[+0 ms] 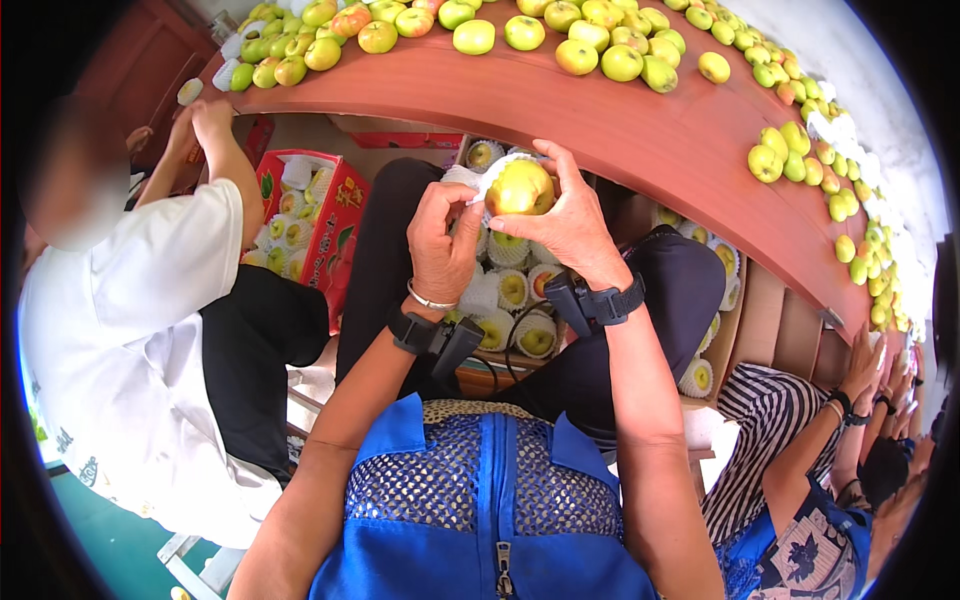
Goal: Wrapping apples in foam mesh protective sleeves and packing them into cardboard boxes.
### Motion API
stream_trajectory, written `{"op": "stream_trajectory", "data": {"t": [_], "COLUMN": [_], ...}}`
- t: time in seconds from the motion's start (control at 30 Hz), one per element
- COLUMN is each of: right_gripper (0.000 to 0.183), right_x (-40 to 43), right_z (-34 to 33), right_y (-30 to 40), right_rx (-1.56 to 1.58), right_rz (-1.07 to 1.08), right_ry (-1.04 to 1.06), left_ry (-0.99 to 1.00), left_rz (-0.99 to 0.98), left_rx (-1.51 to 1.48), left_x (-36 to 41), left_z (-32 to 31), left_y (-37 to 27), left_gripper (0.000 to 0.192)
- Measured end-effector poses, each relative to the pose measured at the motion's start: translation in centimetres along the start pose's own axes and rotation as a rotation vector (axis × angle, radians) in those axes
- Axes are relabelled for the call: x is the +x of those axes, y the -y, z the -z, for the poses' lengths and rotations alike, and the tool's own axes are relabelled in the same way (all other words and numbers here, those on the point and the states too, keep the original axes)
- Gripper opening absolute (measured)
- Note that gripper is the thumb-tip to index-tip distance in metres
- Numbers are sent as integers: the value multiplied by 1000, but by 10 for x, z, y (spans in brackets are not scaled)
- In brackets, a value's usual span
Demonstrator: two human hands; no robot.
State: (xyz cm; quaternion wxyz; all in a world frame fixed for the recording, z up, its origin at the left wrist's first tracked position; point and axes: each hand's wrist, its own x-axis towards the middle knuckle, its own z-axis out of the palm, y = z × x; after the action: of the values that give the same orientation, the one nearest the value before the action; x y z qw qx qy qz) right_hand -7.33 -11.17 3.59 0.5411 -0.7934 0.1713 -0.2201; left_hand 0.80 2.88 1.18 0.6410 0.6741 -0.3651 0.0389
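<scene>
A yellow-green apple (519, 189) is in my right hand (574, 217), fingers curled around its right side and the thumb below it. White foam netting (491, 171) wraps the apple's left and upper edge. My left hand (448, 232) pinches the netting's edge between thumb and fingertips. Both hands are above a cardboard box between my knees, where several netted apples (513, 289) lie. Loose apples (622, 63) rest on the reddish-brown tabletop (600, 127) beyond my hands.
At left, a person in a white shirt (150, 247) sits beside a red printed carton (337, 217) of netted apples. Another box of netted apples (698, 377) is by my right knee. Further people sit at right, near striped trousers (776, 420). The table's curved-looking edge is just ahead.
</scene>
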Motion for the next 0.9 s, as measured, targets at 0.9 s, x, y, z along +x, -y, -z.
{"op": "stream_trajectory", "data": {"t": [0.9], "right_gripper": [63], "right_x": [-4], "right_z": [-22], "right_y": [10], "right_rx": [-422], "right_rz": [306], "right_ry": [-267], "left_ry": [178], "left_rz": [552], "left_rx": [-988], "left_x": [-1], "left_z": [-27], "left_y": [0], "left_gripper": [56]}}
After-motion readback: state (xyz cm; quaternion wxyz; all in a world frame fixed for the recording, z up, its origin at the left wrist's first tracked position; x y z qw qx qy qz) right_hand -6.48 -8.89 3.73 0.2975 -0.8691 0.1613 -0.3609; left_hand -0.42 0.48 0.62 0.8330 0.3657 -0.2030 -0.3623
